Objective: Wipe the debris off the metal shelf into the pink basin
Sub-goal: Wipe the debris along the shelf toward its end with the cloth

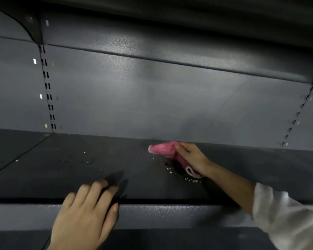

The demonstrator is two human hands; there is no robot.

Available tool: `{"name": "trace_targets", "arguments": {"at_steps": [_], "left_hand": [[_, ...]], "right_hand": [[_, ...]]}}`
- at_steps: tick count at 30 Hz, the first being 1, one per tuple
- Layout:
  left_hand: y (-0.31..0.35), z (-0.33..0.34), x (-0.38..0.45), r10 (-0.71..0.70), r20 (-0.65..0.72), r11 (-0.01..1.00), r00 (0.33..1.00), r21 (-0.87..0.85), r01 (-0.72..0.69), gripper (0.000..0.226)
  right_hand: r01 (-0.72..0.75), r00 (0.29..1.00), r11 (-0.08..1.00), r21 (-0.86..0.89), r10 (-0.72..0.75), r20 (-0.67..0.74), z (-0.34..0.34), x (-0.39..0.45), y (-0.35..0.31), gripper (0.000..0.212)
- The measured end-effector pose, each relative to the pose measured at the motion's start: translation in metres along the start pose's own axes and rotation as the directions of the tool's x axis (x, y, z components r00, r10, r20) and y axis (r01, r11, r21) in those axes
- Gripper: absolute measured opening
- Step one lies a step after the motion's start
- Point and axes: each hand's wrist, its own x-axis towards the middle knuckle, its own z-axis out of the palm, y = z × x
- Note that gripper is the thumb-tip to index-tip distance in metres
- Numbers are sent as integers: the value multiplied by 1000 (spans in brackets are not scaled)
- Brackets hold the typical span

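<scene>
Head view. The metal shelf (65, 174), dark grey, runs across the frame beneath a grey back panel (152, 101) with slotted uprights (48, 87) at left and right. The right hand (192, 157), reaching in from a white sleeve (285, 217), is clenched over a crumpled pink cloth (163, 149) and presses it against the shelf near the back panel; one end of the cloth projects left of the fingers, another emerges below the palm. Debris (192, 180), pale grains with dark specks, lies just beside the cloth on its near side; further scattered grains (87, 162) lie well to the left. The left hand (87, 212) rests flat and empty, fingers spread over the shelf's front lip (170, 210), thumb on the lip's face. The pink basin does not appear in this view.
</scene>
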Motion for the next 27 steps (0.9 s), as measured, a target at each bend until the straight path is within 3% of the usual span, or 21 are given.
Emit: {"name": "trace_targets", "arguments": {"at_steps": [3, 5, 7, 9, 13, 15, 16, 20, 23, 25, 27], "left_hand": [[1, -2, 2, -12, 33, 1000, 999, 2, 12, 31], [3, -3, 4, -33, 68, 999, 997, 1, 33, 36], [4, -2, 5, -50, 95, 999, 994, 7, 50, 38], [3, 0, 5, -60, 103, 998, 993, 14, 59, 39], [3, 3, 4, -78, 88, 996, 993, 53, 73, 62], [3, 1, 5, -66, 86, 997, 994, 35, 63, 48], [3, 1, 5, -59, 81, 998, 995, 31, 57, 37], [3, 2, 3, -58, 68, 998, 996, 17, 57, 37], [1, -1, 2, -44, 61, 999, 997, 10, 44, 33], [-1, -3, 1, -13, 52, 1000, 999, 15, 12, 28], [-4, -4, 0, 5, 46, 1000, 999, 10, -5, 29]], "right_hand": [[-49, 976, 958, 282, 105, -189, -53, -2, 24, 33], [-109, 944, 943, 314, 197, -264, -86, 1, 49, 34], [-286, 903, 958, 39, 283, -325, -100, 9, 72, 33], [-346, 905, 903, -254, 251, -343, -94, 25, 84, 30], [-186, 980, 887, -422, 134, -150, -38, 46, 55, 30], [-57, 998, 899, -434, 40, -49, -9, 48, 35, 30], [-3, 1000, 909, -416, -3, -14, 4, 46, 23, 29], [131, 988, 951, -281, -104, 111, 38, 30, -9, 29], [76, 986, 994, -74, -64, 154, 37, 22, -23, 27], [-10, 1000, 987, 159, 8, 13, 19, 20, -26, 38], [-33, 981, 961, 275, 83, -175, -13, 18, -21, 33]]}}
